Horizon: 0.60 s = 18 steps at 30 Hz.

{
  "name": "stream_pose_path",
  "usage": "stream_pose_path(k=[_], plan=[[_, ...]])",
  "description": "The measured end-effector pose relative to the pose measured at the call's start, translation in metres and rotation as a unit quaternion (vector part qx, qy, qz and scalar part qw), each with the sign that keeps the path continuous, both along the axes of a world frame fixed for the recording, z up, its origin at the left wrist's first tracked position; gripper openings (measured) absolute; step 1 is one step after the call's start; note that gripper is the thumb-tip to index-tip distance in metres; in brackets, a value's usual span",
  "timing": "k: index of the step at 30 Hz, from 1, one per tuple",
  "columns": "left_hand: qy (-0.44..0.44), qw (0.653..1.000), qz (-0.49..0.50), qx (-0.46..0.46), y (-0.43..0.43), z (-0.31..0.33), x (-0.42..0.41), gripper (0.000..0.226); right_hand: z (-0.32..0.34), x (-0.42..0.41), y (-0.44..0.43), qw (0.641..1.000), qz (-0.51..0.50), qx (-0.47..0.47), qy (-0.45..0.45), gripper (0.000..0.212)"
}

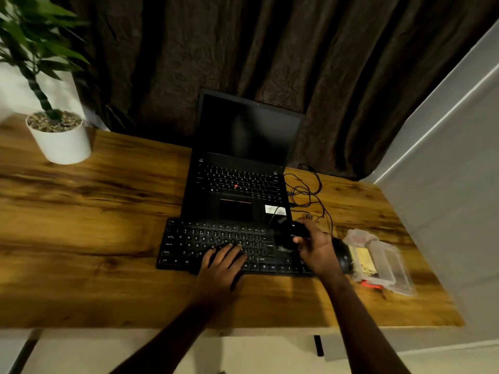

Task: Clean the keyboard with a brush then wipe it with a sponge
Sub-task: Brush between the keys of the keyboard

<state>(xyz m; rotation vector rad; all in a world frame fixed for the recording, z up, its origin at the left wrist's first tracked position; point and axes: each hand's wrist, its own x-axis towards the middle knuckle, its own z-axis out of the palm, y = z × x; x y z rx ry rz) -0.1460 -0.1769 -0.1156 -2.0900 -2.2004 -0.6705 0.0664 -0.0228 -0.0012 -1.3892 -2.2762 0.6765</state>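
Observation:
A black external keyboard (194, 241) lies on the wooden desk in front of an open laptop. My left hand (222, 265) rests flat on its lower middle keys, fingers spread, holding nothing. My right hand (316, 249) is closed around a black brush (290, 237), whose dark head sits over the right end of the keyboard. The brush is blurred and hard to separate from the keys. A yellow sponge (364, 259) lies in a clear plastic box (388, 268) to the right of the keyboard.
The black laptop (237, 184) stands open behind the keyboard, with tangled black cables (307, 193) at its right. A black mouse (344, 257) sits between my right hand and the box. A potted plant (58, 139) stands far left. A wall (445, 171) borders the desk's right edge.

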Motion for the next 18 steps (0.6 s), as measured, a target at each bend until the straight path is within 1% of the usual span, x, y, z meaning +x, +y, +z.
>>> stream_pose_path(k=[2,5,8,12,15,18], plan=[[0.000,1.000,0.000,0.006,0.000,0.001,0.000,0.046,0.001,-0.013,-0.006,1.000,0.018,0.000,0.006,0.049],[-0.001,1.000,0.001,0.002,0.000,0.002,0.000,0.046,0.003,-0.013,-0.006,1.000,0.024,-0.002,0.018,0.046],[-0.011,1.000,-0.002,-0.003,-0.001,0.003,0.001,0.045,0.009,0.003,0.001,1.000,0.003,-0.008,0.020,0.047],[-0.013,1.000,0.000,-0.014,-0.002,0.003,0.001,0.046,0.009,0.017,0.010,1.000,-0.020,0.015,0.005,0.052],[-0.010,1.000,0.001,-0.015,-0.002,0.005,0.001,0.046,0.005,0.005,0.010,1.000,-0.020,-0.003,-0.008,0.060],[-0.009,1.000,0.005,-0.013,-0.002,0.006,0.001,0.045,0.004,-0.013,0.008,1.000,-0.008,-0.006,0.008,0.056]])
